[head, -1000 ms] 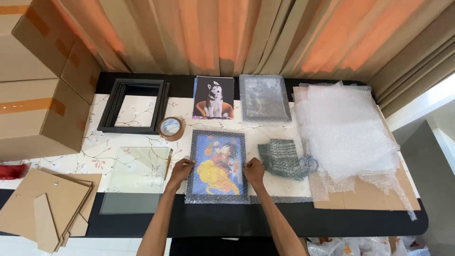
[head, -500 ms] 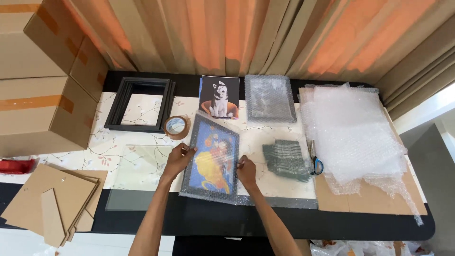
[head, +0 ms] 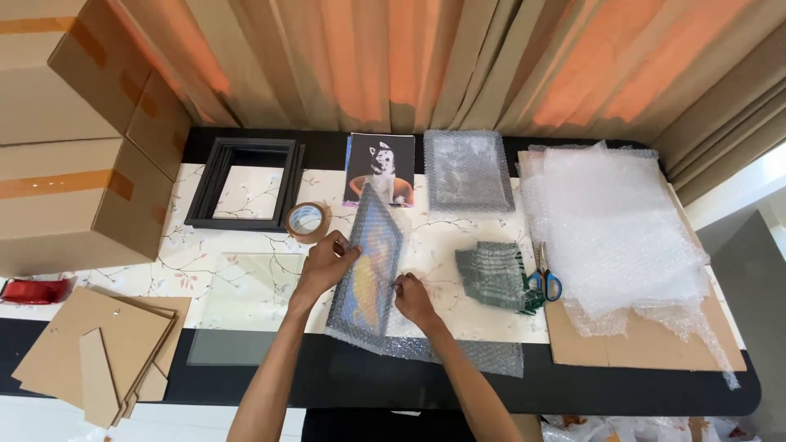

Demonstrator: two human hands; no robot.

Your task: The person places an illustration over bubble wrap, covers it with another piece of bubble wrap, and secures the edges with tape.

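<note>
I am standing at a dark surface covered by a floral cloth, with orange-lit curtains hanging behind. My left hand and right hand are gripping one bubble-wrapped picture, tilting it up on edge at the surface's middle. Lying around it are one empty black frame, one tape roll, one dog photo, one pair of scissors and two cardboard boxes.

Bright, even daylight glows through the curtains (backlit orange); edges perhaps slightly distorted.
</note>
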